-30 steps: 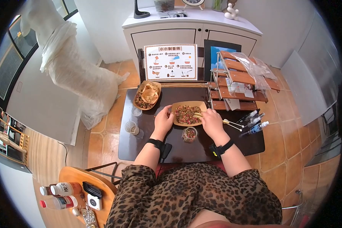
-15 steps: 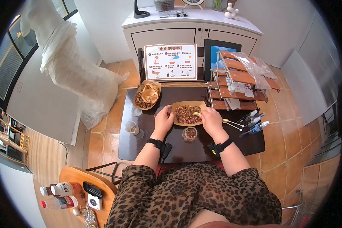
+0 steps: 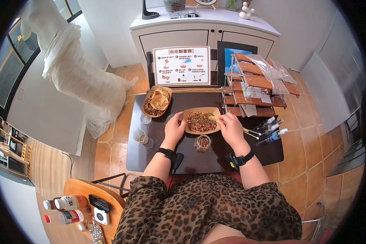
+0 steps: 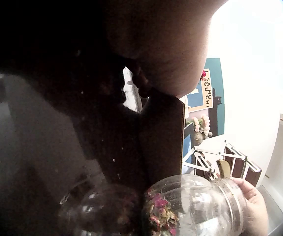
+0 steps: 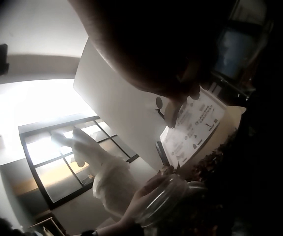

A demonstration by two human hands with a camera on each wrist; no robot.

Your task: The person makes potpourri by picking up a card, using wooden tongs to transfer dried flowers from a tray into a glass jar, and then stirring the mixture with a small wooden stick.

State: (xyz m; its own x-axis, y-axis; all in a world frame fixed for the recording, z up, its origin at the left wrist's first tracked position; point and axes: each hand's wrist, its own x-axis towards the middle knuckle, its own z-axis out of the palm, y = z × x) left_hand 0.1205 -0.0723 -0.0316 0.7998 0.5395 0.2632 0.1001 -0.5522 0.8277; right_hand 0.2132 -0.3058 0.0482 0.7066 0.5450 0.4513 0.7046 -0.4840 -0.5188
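Note:
A paper tray (image 3: 218,110) of dried petals and herbs lies on the dark table. At its left edge my left hand (image 3: 175,128) grips the rim, with the thumb side against it. My right hand (image 3: 232,129), at the tray's right side, pinches a light wooden tool (image 3: 213,118) whose tip is over the petals. Just in front of the tray stands an open glass jar (image 3: 202,143) holding petals; the left wrist view shows the jar (image 4: 190,204) close up, with my right hand (image 4: 253,206) behind it.
A second paper tray (image 3: 169,94) with a folded paper stands back left, near clear cups (image 3: 140,136). On the right are a wooden rack (image 3: 254,97), white-tipped sticks (image 3: 252,132) and small bottles (image 3: 277,135). An instruction sheet (image 3: 181,66) stands behind the table.
My right hand has shifted slightly right, and the wooden tool's tip has moved up and right within the tray. My left hand stays at the rim.

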